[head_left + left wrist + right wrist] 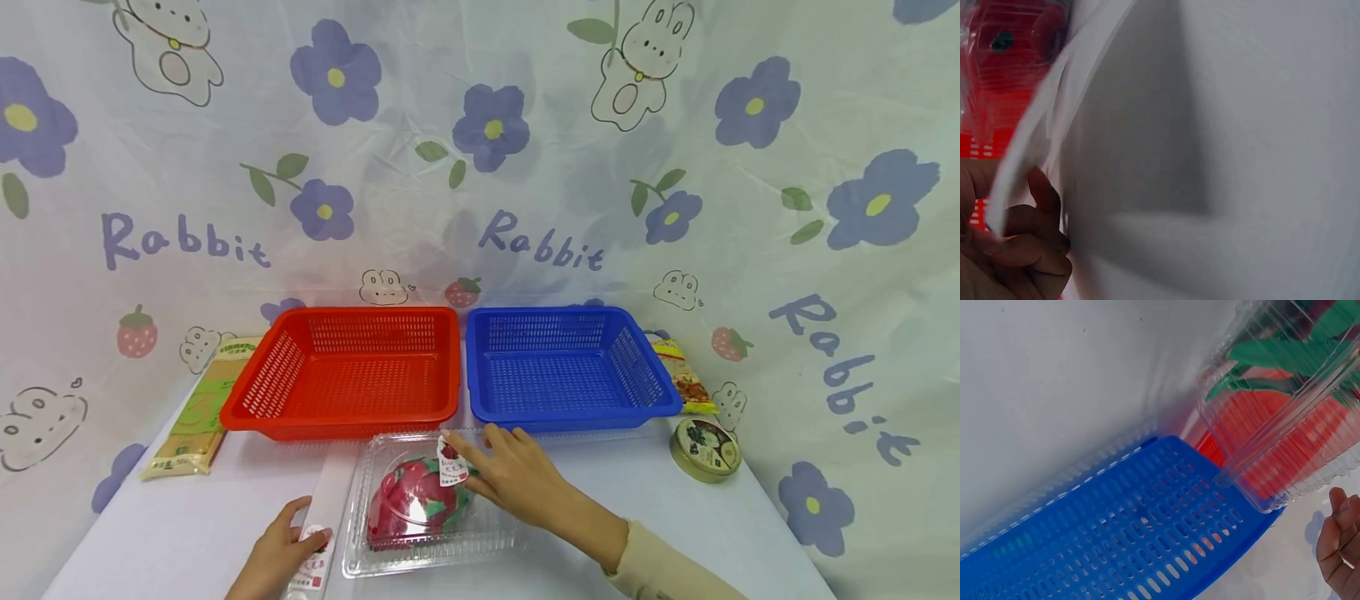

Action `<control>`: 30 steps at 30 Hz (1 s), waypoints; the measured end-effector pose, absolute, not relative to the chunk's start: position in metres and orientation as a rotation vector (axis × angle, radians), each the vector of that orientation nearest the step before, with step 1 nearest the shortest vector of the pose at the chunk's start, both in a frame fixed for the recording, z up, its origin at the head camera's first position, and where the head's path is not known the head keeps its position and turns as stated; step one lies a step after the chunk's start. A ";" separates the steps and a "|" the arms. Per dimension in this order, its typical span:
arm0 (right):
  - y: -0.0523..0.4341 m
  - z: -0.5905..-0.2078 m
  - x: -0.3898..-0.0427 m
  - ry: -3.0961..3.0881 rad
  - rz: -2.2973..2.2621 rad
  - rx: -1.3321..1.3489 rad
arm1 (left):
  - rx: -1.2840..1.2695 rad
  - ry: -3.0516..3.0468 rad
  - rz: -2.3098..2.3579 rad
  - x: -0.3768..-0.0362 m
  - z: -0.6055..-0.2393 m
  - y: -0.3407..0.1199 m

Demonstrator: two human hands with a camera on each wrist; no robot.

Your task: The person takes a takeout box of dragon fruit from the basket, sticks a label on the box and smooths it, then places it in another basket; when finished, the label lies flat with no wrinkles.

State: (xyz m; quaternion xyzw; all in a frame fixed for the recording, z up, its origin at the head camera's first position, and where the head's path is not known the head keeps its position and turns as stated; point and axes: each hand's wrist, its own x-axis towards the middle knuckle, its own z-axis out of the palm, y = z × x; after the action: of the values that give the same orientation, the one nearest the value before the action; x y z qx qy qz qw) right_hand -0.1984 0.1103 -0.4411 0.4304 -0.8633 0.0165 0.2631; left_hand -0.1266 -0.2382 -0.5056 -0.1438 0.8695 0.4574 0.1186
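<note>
Clear box: a clear plastic clamshell box (431, 500) lies on the tabletop (675, 533), just in front of the two baskets, with a red dragon fruit (411, 500) with green tips inside it.
Right hand: the right hand (517, 475) rests on the right side of the box lid, the fingers nearly straight, and the fingertips touch a small paper label (452, 468) on the lid. It does not grip the box.
Left hand: the left hand (281, 554) is at the left edge of the box, and its curled fingers hold a flat white package (318, 533) that lies beside the box.
Red basket: the red basket (345, 371) stands behind the box and has nothing inside.
Blue basket: the blue basket (566, 367) stands to the right of the red one, also with nothing inside.
Other things: a long noodle pack (202, 408) lies left of the red basket, a snack bag (684, 377) and a round tin (705, 450) lie right of the blue basket.
Progress: as I judge it, the sorting is only at the beginning; no thing is in a basket yet, and the box is not lifted yet.
</note>
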 end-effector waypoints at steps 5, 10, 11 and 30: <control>0.109 -0.442 -0.198 -2.344 0.023 1.139 | -0.381 2.699 1.054 -0.128 -0.503 -0.242; 0.107 -0.442 -0.198 -2.377 0.006 1.119 | -0.413 2.807 0.896 -0.129 -0.488 -0.249; 0.106 -0.442 -0.198 -2.386 0.001 1.117 | -0.421 2.823 0.886 -0.129 -0.484 -0.249; 0.102 -0.442 -0.196 -2.509 0.015 1.136 | 0.742 3.261 0.737 -0.143 -0.417 -0.145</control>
State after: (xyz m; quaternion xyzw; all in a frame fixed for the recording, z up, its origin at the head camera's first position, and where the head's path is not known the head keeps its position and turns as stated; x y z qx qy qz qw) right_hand -0.1959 0.1020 -0.4422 0.4047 -0.8940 0.0053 0.1924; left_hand -0.1433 -0.1448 -0.4167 0.2146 0.9427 0.2129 -0.1412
